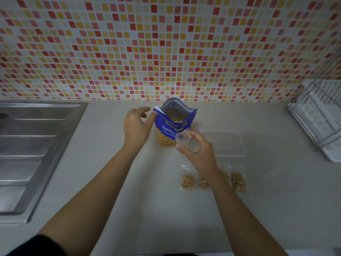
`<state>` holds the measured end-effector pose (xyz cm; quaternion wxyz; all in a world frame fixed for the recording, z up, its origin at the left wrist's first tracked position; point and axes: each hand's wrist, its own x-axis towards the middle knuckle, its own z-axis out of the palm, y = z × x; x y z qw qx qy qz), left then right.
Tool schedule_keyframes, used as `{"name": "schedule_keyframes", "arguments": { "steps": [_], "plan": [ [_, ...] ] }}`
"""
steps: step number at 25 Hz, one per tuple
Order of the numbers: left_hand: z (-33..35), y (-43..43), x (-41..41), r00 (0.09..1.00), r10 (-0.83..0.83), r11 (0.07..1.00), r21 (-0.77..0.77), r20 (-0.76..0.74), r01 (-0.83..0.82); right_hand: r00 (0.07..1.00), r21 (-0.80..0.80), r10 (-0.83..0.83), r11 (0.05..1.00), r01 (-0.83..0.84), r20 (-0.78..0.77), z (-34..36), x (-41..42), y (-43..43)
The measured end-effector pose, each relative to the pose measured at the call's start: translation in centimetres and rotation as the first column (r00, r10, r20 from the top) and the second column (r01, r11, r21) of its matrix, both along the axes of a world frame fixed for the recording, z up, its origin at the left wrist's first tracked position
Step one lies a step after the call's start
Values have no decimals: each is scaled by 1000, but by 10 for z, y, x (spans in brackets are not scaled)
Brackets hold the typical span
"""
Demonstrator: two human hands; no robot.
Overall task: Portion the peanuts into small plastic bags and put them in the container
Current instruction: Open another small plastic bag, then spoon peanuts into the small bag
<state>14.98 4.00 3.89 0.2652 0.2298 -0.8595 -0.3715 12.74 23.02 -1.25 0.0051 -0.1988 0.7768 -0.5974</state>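
While the left hand [136, 126] lay with loose, spread fingers beside the open peanut bag [174, 126], its thumb touching the bag's top left edge, the right hand [198, 151] gripped a clear cup [183, 138] just in front of the bag, which stood upright on the bench [110, 182] near the tiled wall; a clear container [232, 143] sat behind that hand, and small bags [187, 182] of peanuts lay in a row under its wrist
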Motion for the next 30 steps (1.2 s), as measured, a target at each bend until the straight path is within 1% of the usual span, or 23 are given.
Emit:
{"name": "schedule_keyframes", "arguments": {
  "steps": [3, 5, 7, 8, 9, 10, 11, 12, 13, 15, 16, 17, 19, 21, 22, 25, 26, 27, 28, 30],
  "plan": [
    [4, -8, -30, 982, -98, 992, -65, 163, 110, 999, -159, -33, 987, 37, 28, 6, -14, 4],
    [8, -9, -41, 973, -137, 986, -66, 183, 151, 999, -218, -39, 975, 45, 30, 14, -25, 5],
    [13, -9, -49, 964, -204, 979, 10, 171, 205, 999, -220, -26, 975, 35, 45, 21, -36, 6],
    [15, -8, -54, 952, -249, 968, 20, 179, 249, 998, -208, -13, 978, 24, 54, 23, -42, 7],
    [17, -5, -58, 932, -281, 956, -18, 228, 292, 998, -189, 4, 982, 7, 63, 24, -47, 6],
    [20, 1, -60, 903, -283, 942, -85, 324, 325, 997, -168, 25, 986, -12, 74, 24, -52, 6],
    [22, 7, -62, 867, -245, 923, -168, 434, 345, 995, -148, 47, 988, -34, 86, 24, -56, 5],
    [23, 11, -63, 837, -198, 903, -237, 510, 358, 994, -130, 68, 990, -56, 91, 23, -59, 4],
    [24, 13, -63, 829, -163, 894, -275, 535, 354, 993, -118, 84, 990, -73, 89, 21, -62, 4],
    [30, 12, -62, 878, -100, 917, -299, 468, 263, 991, -121, 101, 989, -91, 84, 18, -65, 5],
    [32, 8, -64, 905, -51, 922, -328, 422, 205, 991, -137, 102, 987, -89, 90, 17, -66, 5],
    [32, 6, -68, 913, -3, 910, -378, 409, 172, 990, -154, 101, 984, -85, 97, 17, -67, 5],
    [29, 6, -76, 870, 43, 878, -434, 492, 202, 991, -177, 97, 981, -80, 91, 15, -69, 4],
    [22, 15, -86, 808, 21, 906, -354, 588, 234, 991, -185, 106, 979, -89, 82, 16, -71, 3],
    [19, 19, -90, 801, 2, 932, -291, 599, 215, 990, -177, 114, 979, -98, 80, 17, -71, 2],
    [16, 21, -101, 829, -59, 992, -60, 556, 111, 989, -152, 129, 982, -116, 77, 20, -74, 3],
    [17, 22, -102, 824, -48, 996, -35, 564, 82, 989, -149, 128, 982, -116, 79, 21, -75, 3],
    [19, 24, -102, 799, -17, 996, -62, 601, 69, 988, -150, 131, 982, -118, 83, 22, -75, 3],
    [18, 28, -101, 755, 19, 986, -139, 655, 95, 987, -148, 134, 982, -120, 85, 23, -75, 3],
    [17, 39, -99, 653, 34, 925, -271, 757, 266, 985, -143, 141, 982, -127, 96, 22, -75, 2]
  ]
}}
